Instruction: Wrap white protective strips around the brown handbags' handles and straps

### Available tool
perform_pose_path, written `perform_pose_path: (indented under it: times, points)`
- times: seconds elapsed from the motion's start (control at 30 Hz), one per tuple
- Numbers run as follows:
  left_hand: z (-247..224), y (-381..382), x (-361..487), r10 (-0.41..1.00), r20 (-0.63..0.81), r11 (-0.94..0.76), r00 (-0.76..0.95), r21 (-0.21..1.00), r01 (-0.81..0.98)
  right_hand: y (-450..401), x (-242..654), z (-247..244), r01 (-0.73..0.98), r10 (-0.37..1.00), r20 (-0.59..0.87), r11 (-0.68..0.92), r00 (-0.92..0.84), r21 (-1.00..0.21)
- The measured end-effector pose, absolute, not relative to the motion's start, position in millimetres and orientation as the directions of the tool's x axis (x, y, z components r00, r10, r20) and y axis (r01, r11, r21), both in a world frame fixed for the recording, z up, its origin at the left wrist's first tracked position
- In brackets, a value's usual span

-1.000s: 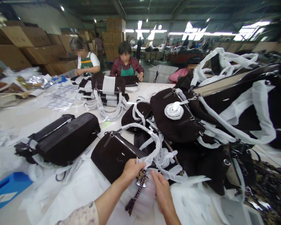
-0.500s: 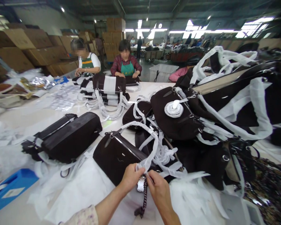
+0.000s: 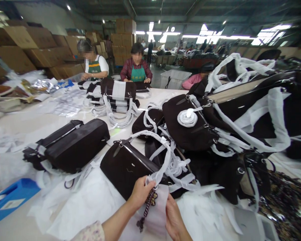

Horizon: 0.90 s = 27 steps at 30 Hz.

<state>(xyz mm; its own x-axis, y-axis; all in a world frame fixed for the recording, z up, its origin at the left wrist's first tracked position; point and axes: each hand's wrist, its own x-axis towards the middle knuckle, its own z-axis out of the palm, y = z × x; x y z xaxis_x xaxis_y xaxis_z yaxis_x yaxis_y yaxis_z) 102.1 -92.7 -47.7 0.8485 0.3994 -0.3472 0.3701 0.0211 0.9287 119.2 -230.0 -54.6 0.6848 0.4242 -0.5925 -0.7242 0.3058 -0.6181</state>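
A dark brown handbag [image 3: 129,167] lies tilted in front of me, its handle [image 3: 163,157] wrapped in white tissue. At the near end of that handle my left hand [image 3: 141,193] is closed in a pinch, thumb on top. From just below the thumb hangs a bag charm [image 3: 147,209] with a dark braided strap and a patterned pendant. My right hand [image 3: 174,214] grips the right edge of a thin translucent white sheet [image 3: 161,204]. The sheet sits behind and beside the charm. Some fingertips of both hands are hidden.
More dark handbags [image 3: 188,134] are piled on the right, beside a heap of charms [image 3: 286,207]. Another bag [image 3: 77,144] lies left, near a blue tape dispenser [image 3: 13,201]. White sheets [image 3: 205,214] cover the near table. Two co-workers [image 3: 136,68] work across it.
My right hand has moved down and right from the strap end, now with a translucent sheet in it. The charm has swung left and its patterned pendant shows. My left hand stays at the handle.
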Motion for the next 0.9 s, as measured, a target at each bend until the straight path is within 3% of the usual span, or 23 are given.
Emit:
perform_pose_path:
  times: [0.23,0.33,0.5,0.57,0.73,0.9]
  points:
    - [-39.8,-75.4,101.5,0.192,-0.374,-0.071,0.907,0.917,0.393,-222.3,117.6,-55.5,-0.765,0.467,-0.615,0.271,0.635,-0.584]
    - [-37.7,-75.5,103.6,0.211,-0.369,-0.131,0.905,0.907,0.401,-217.8,123.7,-52.0,-0.734,0.459,-0.604,0.181,0.652,-0.655]
    - [-39.3,-85.1,100.5,0.307,-0.340,-0.211,0.889,0.886,0.412,-203.5,124.5,-57.7,-0.628,0.272,-0.587,0.095,0.763,-0.773]
    - [-40.9,-87.4,98.5,0.348,-0.326,-0.248,0.879,0.872,0.422,-206.2,126.1,-56.2,-0.644,0.323,-0.588,0.097,0.741,-0.759]
    - [-42.4,-85.9,98.8,0.368,-0.362,-0.126,0.856,0.893,0.432,-246.3,122.6,-42.1,-0.817,0.662,-0.563,0.134,0.495,-0.560]
    - [-37.9,-88.5,101.4,0.380,-0.334,-0.231,0.862,0.869,0.438,-263.0,104.8,-36.4,-0.757,0.569,-0.623,-0.001,0.537,-0.654]
